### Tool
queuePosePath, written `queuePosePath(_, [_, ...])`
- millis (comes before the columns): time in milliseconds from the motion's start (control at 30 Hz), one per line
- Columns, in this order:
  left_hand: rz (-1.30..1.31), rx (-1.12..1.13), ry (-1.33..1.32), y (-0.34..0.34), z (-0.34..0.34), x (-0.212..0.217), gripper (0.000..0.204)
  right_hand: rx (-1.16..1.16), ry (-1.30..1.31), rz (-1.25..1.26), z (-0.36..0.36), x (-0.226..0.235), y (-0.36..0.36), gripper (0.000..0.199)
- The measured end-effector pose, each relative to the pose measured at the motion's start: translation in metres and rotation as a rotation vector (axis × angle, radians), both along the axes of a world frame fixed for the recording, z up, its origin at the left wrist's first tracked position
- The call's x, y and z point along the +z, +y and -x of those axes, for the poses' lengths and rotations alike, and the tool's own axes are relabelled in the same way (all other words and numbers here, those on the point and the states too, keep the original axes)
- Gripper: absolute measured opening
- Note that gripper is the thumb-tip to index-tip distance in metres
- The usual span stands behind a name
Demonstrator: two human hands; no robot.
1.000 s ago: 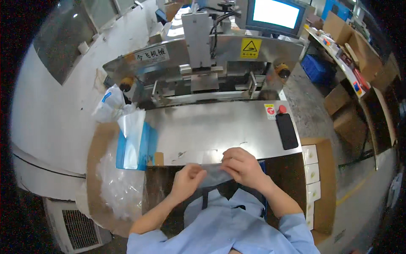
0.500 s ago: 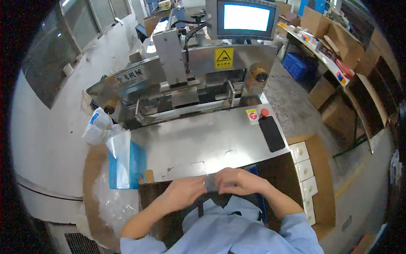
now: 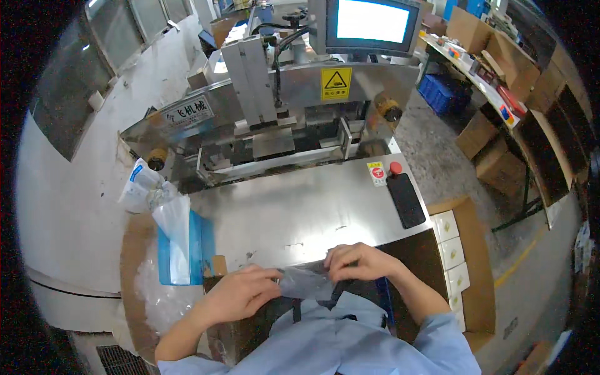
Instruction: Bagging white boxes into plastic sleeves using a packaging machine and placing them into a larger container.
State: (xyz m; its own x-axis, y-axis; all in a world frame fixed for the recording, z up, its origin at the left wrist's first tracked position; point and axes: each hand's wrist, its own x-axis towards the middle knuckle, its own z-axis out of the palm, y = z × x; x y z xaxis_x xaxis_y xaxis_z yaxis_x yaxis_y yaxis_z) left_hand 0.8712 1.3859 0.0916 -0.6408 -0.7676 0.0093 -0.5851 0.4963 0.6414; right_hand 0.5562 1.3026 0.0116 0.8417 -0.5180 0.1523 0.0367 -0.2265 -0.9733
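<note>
Between my hands, at the front edge of the steel machine table point(image 3: 281, 219), stretches a clear plastic bag point(image 3: 306, 284). My left hand point(image 3: 247, 292) pinches its left end with thumb and fingers. At the other end my right hand point(image 3: 357, 262) is closed, fingers curled round the bag's edge. Whether anything lies inside the bag, I cannot tell. To the left, a blue bin point(image 3: 203, 247) holds more clear plastic bags point(image 3: 173, 228).
Beyond the table stands a machine with a press head point(image 3: 250, 81) and a lit screen point(image 3: 372, 22). A black phone point(image 3: 406, 200) lies by a red button point(image 3: 395, 168). Cardboard boxes flank me; the right carton point(image 3: 478, 275) holds several white boxes point(image 3: 453, 253).
My hands have moved apart, the left one leftward and slightly down. The plastic bag, bunched between them before, is now spread out. The view has shifted slightly.
</note>
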Motion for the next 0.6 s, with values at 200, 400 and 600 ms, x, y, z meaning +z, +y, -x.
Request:
queuePosePath(200, [0.217, 0.1, 0.008, -0.054, -0.01, -0.028, 0.011, -0.022, -0.061, -0.029, -0.012, -0.013, -0.057, 0.009])
queuePosePath(400, [0.264, 0.129, 0.031, -0.122, -0.043, -0.085, 0.017, -0.238, 0.043, -0.158, -0.049, -0.038, -0.115, 0.014])
queuePosePath(600, [-0.39, 0.243, 0.078, -0.218, -0.094, -0.118, 0.039, -0.358, 0.307, 0.331, -0.08, -0.05, -0.179, 0.024])
